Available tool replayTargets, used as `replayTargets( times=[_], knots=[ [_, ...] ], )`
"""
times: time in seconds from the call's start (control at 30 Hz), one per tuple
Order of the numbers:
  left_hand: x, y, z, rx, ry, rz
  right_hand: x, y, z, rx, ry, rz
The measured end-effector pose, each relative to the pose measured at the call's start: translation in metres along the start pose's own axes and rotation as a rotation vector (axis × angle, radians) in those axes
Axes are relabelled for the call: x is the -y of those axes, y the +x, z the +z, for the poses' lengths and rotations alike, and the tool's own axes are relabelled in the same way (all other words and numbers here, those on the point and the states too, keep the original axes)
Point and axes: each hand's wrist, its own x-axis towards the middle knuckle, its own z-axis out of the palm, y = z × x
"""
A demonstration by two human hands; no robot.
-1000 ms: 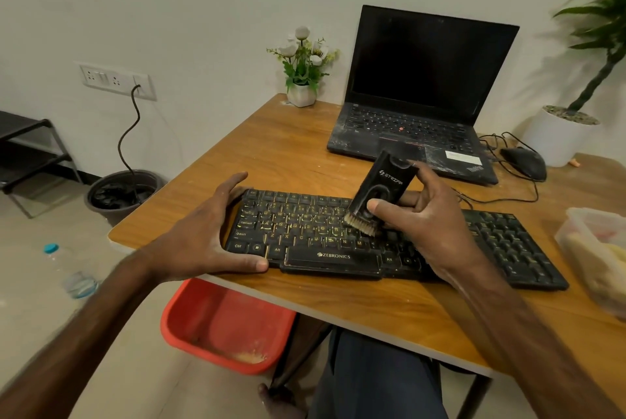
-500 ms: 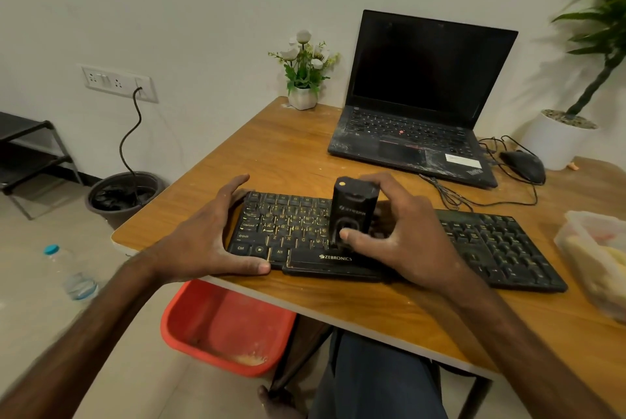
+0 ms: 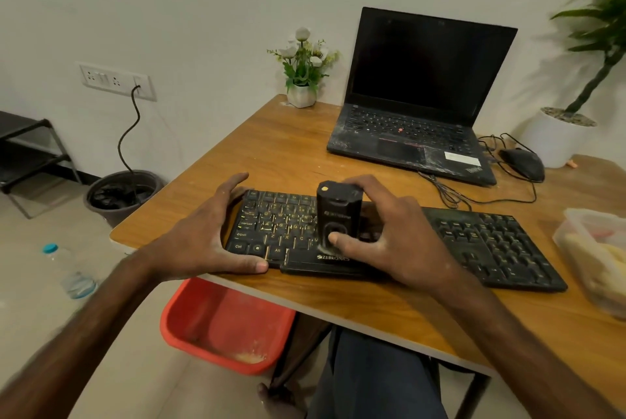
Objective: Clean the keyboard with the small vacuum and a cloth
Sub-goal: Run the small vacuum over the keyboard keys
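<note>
A black keyboard [image 3: 491, 242] with dusty, yellow-specked keys lies across the near part of the wooden table [image 3: 291, 154]. My right hand [image 3: 389, 235] grips a small black vacuum [image 3: 337, 212] that stands upright on the keys near the middle of the keyboard, thumb on its front and fingers behind it. My left hand [image 3: 203, 239] holds the keyboard's left end, thumb along the front edge and fingers over the far corner. No cloth shows clearly.
An open black laptop [image 3: 420, 93] sits at the back, with a mouse [image 3: 523, 163] and cables to its right. A small flower pot [image 3: 301, 93] stands by the wall. A plastic container [image 3: 596, 259] sits at right. A red tub [image 3: 223, 324] lies under the table.
The vacuum went from tilted with its brush on the keys to standing upright, and my right hand shifted slightly left toward me. My left hand stayed on the keyboard's end.
</note>
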Motion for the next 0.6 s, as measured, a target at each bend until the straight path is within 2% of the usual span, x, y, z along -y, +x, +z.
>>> replayTargets(
  times=[0.13, 0.2, 0.33, 0.4, 0.53, 0.6],
  knots=[
    [-0.002, 0.000, 0.001, -0.009, 0.010, 0.010, -0.025, 0.018, -0.013, -0.171, -0.216, 0.081],
    [-0.002, 0.000, 0.001, -0.014, 0.013, 0.007, -0.027, 0.018, -0.015, -0.204, -0.187, 0.114],
    [0.000, 0.001, 0.001, -0.018, 0.019, 0.010, -0.008, -0.002, -0.006, -0.032, 0.010, 0.054],
    [0.001, 0.001, 0.001, -0.019, 0.018, 0.012, -0.009, -0.005, -0.009, -0.020, 0.052, 0.067],
    [-0.001, 0.001, 0.001, -0.023, 0.012, 0.018, -0.034, 0.006, -0.022, -0.227, -0.215, 0.163],
    [-0.002, 0.001, 0.001, -0.027, 0.015, 0.019, -0.034, 0.006, -0.022, -0.275, -0.228, 0.190]
  ],
)
